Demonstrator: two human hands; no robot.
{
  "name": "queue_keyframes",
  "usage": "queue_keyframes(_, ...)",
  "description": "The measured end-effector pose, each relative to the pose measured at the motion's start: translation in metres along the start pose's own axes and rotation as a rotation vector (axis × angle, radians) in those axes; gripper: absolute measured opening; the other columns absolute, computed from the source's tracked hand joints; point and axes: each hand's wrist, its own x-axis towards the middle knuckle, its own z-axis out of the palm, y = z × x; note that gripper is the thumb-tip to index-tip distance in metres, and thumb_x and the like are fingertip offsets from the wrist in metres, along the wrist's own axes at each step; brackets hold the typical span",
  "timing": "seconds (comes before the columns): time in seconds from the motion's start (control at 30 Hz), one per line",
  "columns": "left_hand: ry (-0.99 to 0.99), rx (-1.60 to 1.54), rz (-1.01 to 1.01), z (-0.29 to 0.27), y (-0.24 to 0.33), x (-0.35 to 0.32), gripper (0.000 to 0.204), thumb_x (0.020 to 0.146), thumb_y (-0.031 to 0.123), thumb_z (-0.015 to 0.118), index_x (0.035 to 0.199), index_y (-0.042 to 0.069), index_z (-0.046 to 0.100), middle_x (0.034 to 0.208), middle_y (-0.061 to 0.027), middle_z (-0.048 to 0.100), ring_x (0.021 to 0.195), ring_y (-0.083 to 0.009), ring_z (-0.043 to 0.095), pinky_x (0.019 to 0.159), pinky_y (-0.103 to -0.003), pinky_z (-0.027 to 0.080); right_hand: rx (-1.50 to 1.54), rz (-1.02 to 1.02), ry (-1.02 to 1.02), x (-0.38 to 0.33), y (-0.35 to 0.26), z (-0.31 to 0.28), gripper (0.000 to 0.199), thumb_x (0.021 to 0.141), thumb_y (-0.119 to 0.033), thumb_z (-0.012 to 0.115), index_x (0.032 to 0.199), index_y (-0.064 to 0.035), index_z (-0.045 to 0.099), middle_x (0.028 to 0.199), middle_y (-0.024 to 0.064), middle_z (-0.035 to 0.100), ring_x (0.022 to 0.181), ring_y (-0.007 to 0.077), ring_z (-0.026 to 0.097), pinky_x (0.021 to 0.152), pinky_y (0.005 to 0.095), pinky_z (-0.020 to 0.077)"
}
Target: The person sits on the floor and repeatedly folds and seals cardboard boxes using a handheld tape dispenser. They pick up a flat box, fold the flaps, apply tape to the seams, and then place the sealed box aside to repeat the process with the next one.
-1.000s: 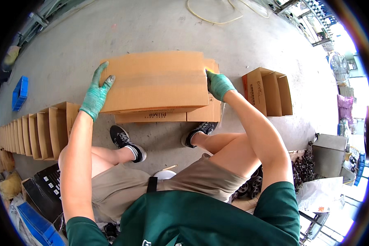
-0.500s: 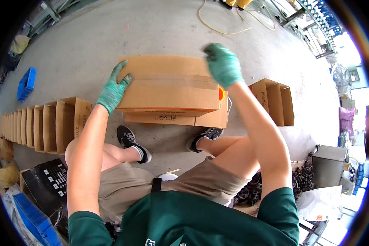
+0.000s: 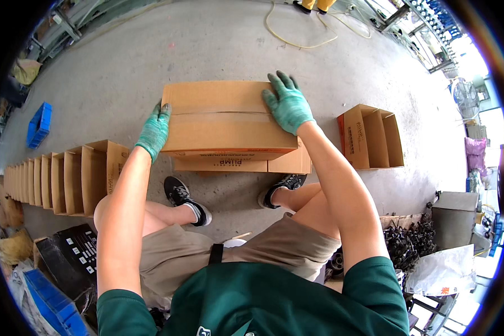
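Observation:
A brown cardboard carton (image 3: 229, 131) lies in front of me with its top flaps folded down and a seam running across from left to right. It rests on another cardboard box (image 3: 221, 164), whose printed side shows beneath it. My left hand (image 3: 154, 132), in a green glove, lies against the carton's left end with its fingers stretched along the edge. My right hand (image 3: 290, 105), gloved likewise, is at the far right corner. Its fingers are spread, with the thumb over the carton's top. Neither hand is wrapped round anything.
A long row of open cartons (image 3: 73, 178) stands on the left, and more open cartons (image 3: 371, 137) on the right. A blue crate (image 3: 39, 125) is at far left. Dark parts (image 3: 406, 241) are heaped at lower right. A pale hose (image 3: 297, 43) crosses the floor near another person's feet (image 3: 313, 7).
My right hand has come down from a blurred lift onto the carton's right end, fingers spreading. My left hand has slid from the top onto the left end. The orange ring beside the carton no longer shows.

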Motion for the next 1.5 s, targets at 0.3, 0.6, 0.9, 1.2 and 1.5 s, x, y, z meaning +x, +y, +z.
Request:
queue_keyframes(0.3,0.003,-0.54,0.009,-0.037,0.009,-0.023,0.079,0.101,0.065,0.031,0.157,0.01,0.023,0.163,-0.0094,0.023,0.148,-0.0261,0.025,0.121,-0.043,0.018,1.479,0.604,-0.071,-0.012,0.001,-0.03,0.081,0.093,-0.068,0.049,0.14,-0.0027,0.05,0.139,0.0106,0.053,0.124,0.0221,0.049,0.107,0.0374,0.0392)
queue_keyframes(0.6,0.006,-0.896,0.312,-0.056,0.079,-0.06,0.077,0.093,0.062,0.054,0.151,0.016,0.037,0.155,-0.007,0.038,0.144,-0.0275,0.033,0.118,-0.053,0.026,1.717,0.382,-0.231,-0.02,0.012,-0.116,0.069,0.097,-0.06,0.051,0.138,-0.0042,0.052,0.138,0.0096,0.057,0.125,0.0224,0.054,0.108,0.0401,0.0421)
queue_keyframes(0.9,-0.084,-0.359,0.673,0.037,0.183,-0.035,0.075,0.096,0.056,0.056,0.155,0.015,0.032,0.16,-0.0098,0.031,0.143,-0.0286,0.037,0.108,-0.048,0.044,-0.21,-0.065,0.068,-0.101,0.137,-0.22,0.064,0.067,-0.001,0.079,0.128,-0.005,0.06,0.124,0.0165,0.063,0.113,0.0365,0.06,0.101,0.0376,0.0502)
queue_keyframes(1.2,-0.505,0.543,0.173,0.085,0.043,-0.018,0.063,0.098,0.039,0.06,0.146,0.002,0.043,0.144,-0.0236,0.051,0.133,-0.0333,0.051,0.111,-0.039,0.039,1.168,1.188,0.429,-0.216,0.285,-0.129,0.038,0.094,-0.02,0.056,0.126,-0.0011,0.053,0.123,0.0186,0.057,0.095,0.0364,0.066,0.071,0.0474,0.0644)
queue_keyframes(1.5,-0.612,1.055,0.064,0.133,-0.013,-0.053,0.076,0.088,0.045,0.068,0.151,0.013,0.04,0.16,-0.0308,0.015,0.147,-0.0485,0.021,0.119,-0.046,0.028,-0.239,0.809,0.487,-0.245,0.325,0.002,0.086,0.082,-0.018,0.074,0.153,-0.0052,0.027,0.154,0.0239,0.035,0.132,0.0459,0.046,0.114,0.0483,0.0345)
